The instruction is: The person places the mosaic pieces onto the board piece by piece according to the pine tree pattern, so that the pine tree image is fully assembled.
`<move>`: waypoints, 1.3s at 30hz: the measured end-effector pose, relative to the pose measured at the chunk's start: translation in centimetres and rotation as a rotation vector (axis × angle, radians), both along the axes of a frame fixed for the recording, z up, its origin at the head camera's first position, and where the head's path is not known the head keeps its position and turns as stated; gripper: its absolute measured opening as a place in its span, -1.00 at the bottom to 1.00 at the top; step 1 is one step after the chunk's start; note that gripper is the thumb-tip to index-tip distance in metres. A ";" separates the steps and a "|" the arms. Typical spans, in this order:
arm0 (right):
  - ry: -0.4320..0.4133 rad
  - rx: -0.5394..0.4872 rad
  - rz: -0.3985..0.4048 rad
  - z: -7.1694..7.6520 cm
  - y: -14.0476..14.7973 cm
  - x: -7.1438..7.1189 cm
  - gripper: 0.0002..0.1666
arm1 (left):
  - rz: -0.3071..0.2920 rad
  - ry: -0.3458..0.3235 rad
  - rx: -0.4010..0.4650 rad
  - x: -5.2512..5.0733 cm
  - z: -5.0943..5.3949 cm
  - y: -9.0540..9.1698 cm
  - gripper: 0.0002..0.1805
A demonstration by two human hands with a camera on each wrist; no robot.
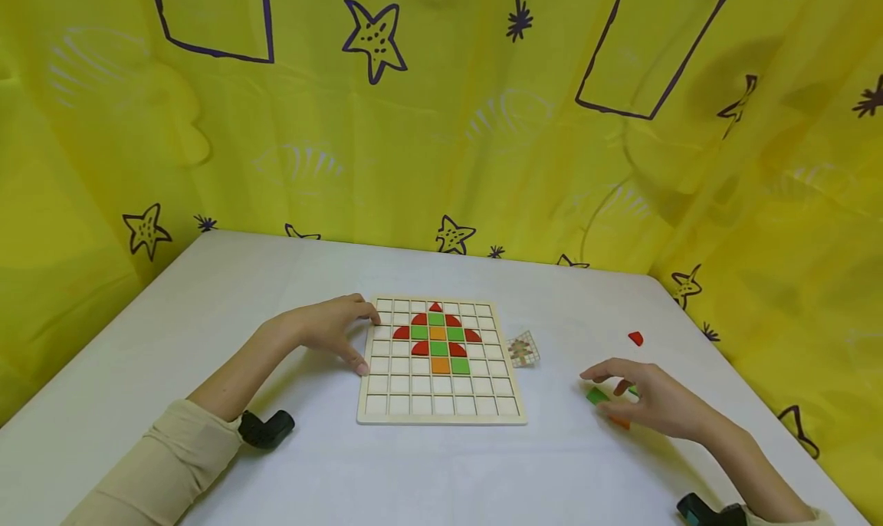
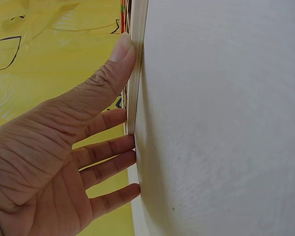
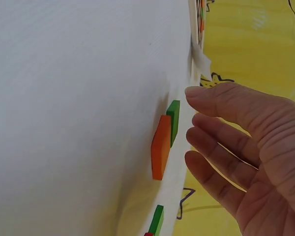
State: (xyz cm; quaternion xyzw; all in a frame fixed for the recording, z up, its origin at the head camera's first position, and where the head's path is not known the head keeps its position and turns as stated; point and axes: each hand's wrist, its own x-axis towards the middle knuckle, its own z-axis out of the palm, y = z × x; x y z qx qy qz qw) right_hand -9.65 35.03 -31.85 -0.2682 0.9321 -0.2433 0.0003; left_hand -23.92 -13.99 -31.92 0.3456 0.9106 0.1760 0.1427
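A square wooden grid board (image 1: 400, 408) lies on the table, with red, green and orange pieces set in its cells. My left hand (image 1: 327, 328) touches the board's left edge with thumb and fingertips; the left wrist view shows the thumb on the board's rim (image 2: 135, 78). Over on the right, my right hand (image 1: 662, 399) hovers above loose pieces with its fingers relaxed and nothing between them. Near its fingertips lie a green tile (image 3: 173, 120) and an orange tile (image 3: 161, 147). Another green piece (image 3: 158, 220) is lower in the right wrist view.
A small pattern card (image 1: 523, 350) rests against the board's right side. One red rounded piece (image 1: 635, 339) lies beyond the right hand. A yellow patterned curtain (image 1: 428, 127) borders the white table (image 1: 310, 472) at the back and sides.
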 end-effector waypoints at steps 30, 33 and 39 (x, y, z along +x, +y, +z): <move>0.048 -0.025 0.011 -1.1 -0.3 -0.9 -0.68 | 0.008 -0.003 -0.017 0.0 0.1 0.1 -0.14; 0.050 -0.021 0.005 -1.1 -0.5 -1.0 -0.66 | 0.003 0.000 -0.018 0.0 0.2 0.1 -0.13; 0.008 -0.004 -0.006 -0.9 -1.2 -1.3 -0.63 | -0.010 0.006 -0.015 0.0 0.0 0.1 -0.13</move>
